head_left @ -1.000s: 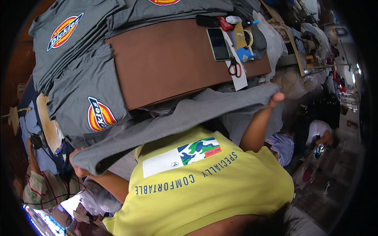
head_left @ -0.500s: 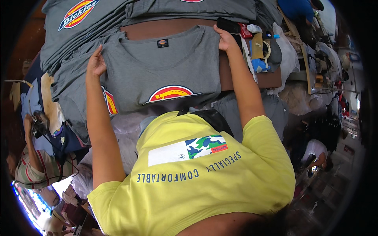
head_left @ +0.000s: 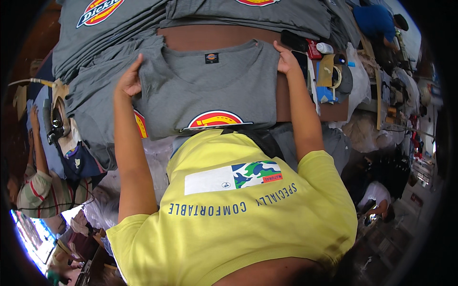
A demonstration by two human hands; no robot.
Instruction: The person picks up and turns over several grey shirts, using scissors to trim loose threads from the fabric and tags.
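Stacks of grey shirts (head_left: 90, 28) bearing round red-and-yellow emblems fill the upper left of the brown table (head_left: 217, 37), and another lies under the person's left arm at the table's left edge. The left hand (head_left: 129, 81) presses its fingers closed on the left shoulder of the grey T-shirt (head_left: 214, 90), pinching the fabric at the sleeve seam. That T-shirt lies flat and face up on the table, its collar with a small dark label pointing away from the person and its red-and-yellow chest emblem near the table's near edge, just above the person's yellow shirt. The right hand (head_left: 286, 59) grips the right shoulder of the same T-shirt, fingers curled over the cloth. Just right of that hand lie a dark phone (head_left: 294, 40), a small red item and a white bottle (head_left: 324, 47), with scissors too small to make out clearly.

A second ago the garment was a bunched grey mass hanging between the hands above bare table; half a second ago it was already spread on the table with both hands at its shoulders. Since then the hands have kept their hold at the shoulders.
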